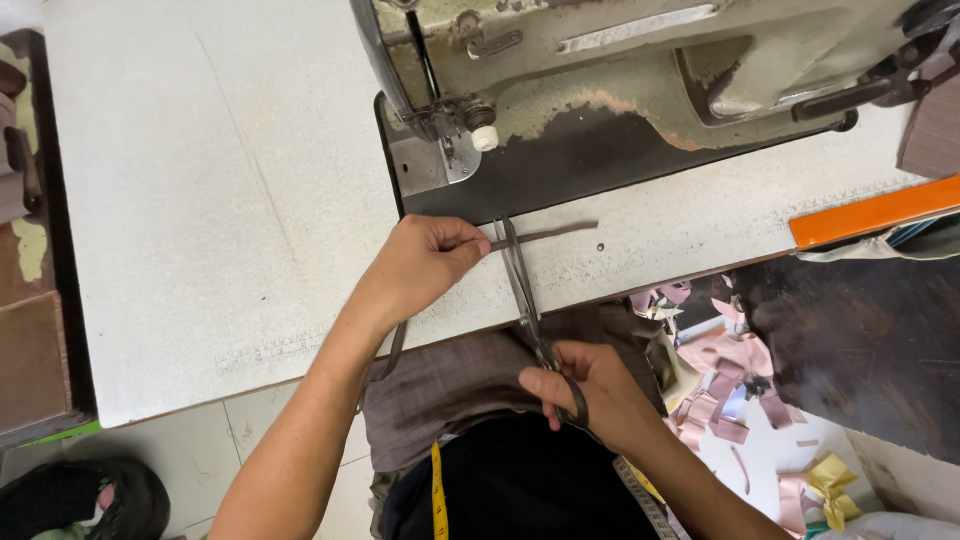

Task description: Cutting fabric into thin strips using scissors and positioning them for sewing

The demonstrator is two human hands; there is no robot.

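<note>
The left hand [425,265] pinches a dark fabric strip [545,235] on the white tabletop [220,200] — its lower length hidden under the wrist. The right hand [585,390] grips scissors [520,285], blades parted across the strip — handles mostly covered by fingers.

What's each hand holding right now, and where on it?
Left hand pinches the dark fabric strip beside the blades. Right hand grips the scissors by their handle loops.

Bright, even daylight on the white table [200,200], soft shadows, mild wide-angle bending at edges.
</note>
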